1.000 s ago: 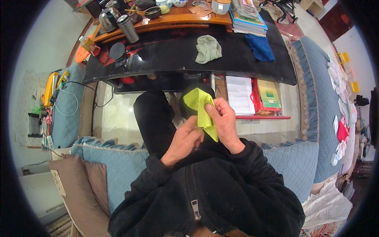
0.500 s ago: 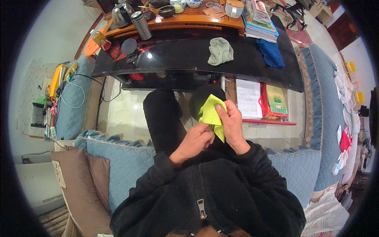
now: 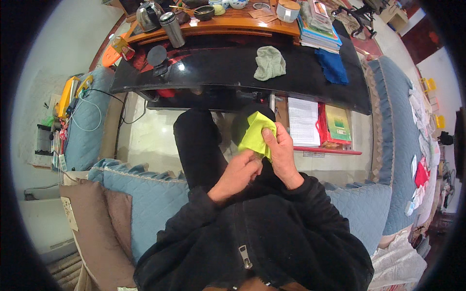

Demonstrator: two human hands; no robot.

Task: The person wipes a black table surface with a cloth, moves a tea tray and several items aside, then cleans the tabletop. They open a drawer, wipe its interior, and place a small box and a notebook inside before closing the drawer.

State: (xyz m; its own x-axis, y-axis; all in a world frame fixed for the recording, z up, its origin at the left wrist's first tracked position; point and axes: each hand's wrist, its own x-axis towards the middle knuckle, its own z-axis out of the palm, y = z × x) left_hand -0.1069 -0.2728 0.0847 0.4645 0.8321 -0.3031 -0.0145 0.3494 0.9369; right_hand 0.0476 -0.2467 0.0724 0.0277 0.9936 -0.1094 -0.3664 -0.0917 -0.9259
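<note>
A bright yellow-green cloth [image 3: 255,132] is bunched over my lap. My right hand [image 3: 282,155] is closed on its right side, with the thumb pressed on top. My left hand [image 3: 237,175] is curled at the cloth's lower edge, the fingertips partly under it. Between the two hands a small greyish thing peeks out below the cloth. Its kind cannot be made out, as fingers and cloth hide most of it.
Beyond my knees stands a black table [image 3: 213,68] with a grey-green rag [image 3: 270,63], a blue cloth [image 3: 332,66] and a steel thermos [image 3: 172,30]. An open drawer [image 3: 325,149] holds papers [image 3: 304,121] and a green booklet [image 3: 338,123]. Blue quilted seats [image 3: 388,126] flank me.
The cloth's upper part has shifted slightly left and its hanging lower corner is now gathered up between my hands. Both hands keep nearly the same places.
</note>
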